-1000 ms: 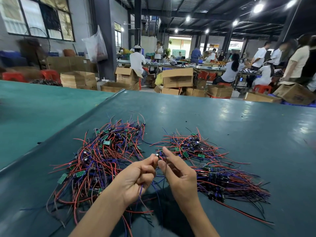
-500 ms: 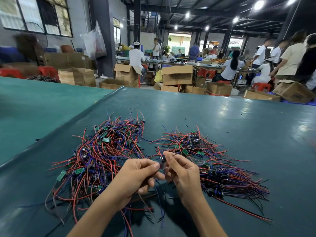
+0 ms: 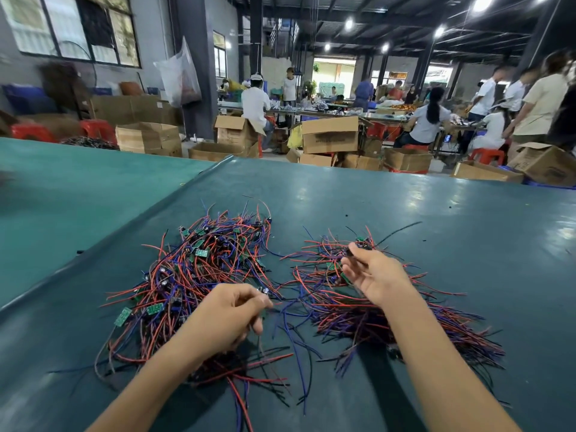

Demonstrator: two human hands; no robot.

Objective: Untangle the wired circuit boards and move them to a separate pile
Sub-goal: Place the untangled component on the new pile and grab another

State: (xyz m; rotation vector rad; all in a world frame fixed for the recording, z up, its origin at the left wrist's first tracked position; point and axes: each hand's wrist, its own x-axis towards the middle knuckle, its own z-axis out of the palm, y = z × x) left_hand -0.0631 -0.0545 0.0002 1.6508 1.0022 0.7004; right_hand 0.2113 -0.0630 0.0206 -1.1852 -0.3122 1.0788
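1. Currently there are two heaps of wired boards on the table (image 3: 405, 207): the left pile (image 3: 199, 269), a dense tangle with green boards showing, and the right pile (image 3: 343, 313), with wires lying more nearly parallel. The piles are near each other, and a few stray wires cross the gap between them.
2. Left hand (image 3: 230, 316): fingers curled, thumb and forefinger pinching a board (image 3: 263, 290) by its wires. It sits at the near-right edge of the left pile.
3. Right hand (image 3: 374, 275): raised over the far-left part of the right pile, with the palm turned inward and fingers half curled. Thumb and forefinger close on a small dark part (image 3: 351, 252). The view is blurred; I judge it a pinch, and the part is likely another board.
4. Key relation: the board lies in the gap, touching the left fingertips. It is left of the right hand and nearer the person. Its blue wires (image 3: 290, 332) trail toward the person, so the long axis runs roughly far-to-near. The left hand is nearer the board.
5. Judgement: the task is mid-sort, since the left pile is the larger. The coming move likely carries the board rightward to the right pile.
6. Risk: the trailing wires pass over strays from both piles, so a sideways pull could drag neighbours along. Lifting first seems wiser.
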